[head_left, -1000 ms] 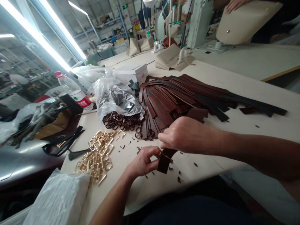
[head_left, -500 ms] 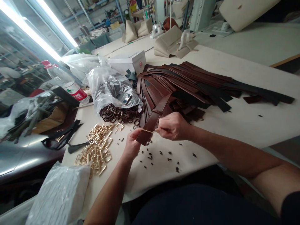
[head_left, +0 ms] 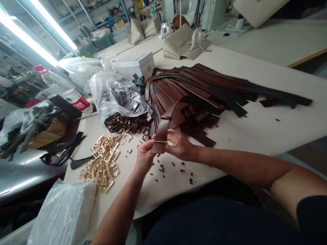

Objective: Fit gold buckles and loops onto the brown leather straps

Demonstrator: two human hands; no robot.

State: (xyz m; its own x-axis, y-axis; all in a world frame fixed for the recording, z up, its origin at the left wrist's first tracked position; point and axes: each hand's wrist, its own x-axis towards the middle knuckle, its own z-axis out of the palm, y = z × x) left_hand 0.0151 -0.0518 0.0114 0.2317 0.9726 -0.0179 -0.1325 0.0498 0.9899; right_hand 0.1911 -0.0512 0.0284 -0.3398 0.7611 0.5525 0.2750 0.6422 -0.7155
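A brown leather strap (head_left: 162, 130) is held near its end between both hands. Across it lies a gold buckle (head_left: 159, 142), and farther up a leather keeper loop (head_left: 166, 117) sits around the strap. My left hand (head_left: 144, 157) is closed on the strap's left edge beside the buckle. On the opposite edge my right hand (head_left: 181, 145) grips the strap, its thumb close to the buckle and its fingers partly behind the leather. The strap's far part runs back to a pile of brown straps (head_left: 204, 81).
Left of my hands lies a heap of gold buckles (head_left: 103, 160). Brown leather loops (head_left: 127, 123) spill from a plastic bag (head_left: 112, 92). Small dark scraps (head_left: 182, 170) dot the table (head_left: 245, 143). A white box (head_left: 134, 64) and a wrapped white bundle (head_left: 61, 211) stand nearby.
My right hand has gone from a fist beside the buckle to a grip with fingers along the strap's right edge. The strap is now more upright in view. The camera view has shifted slightly.
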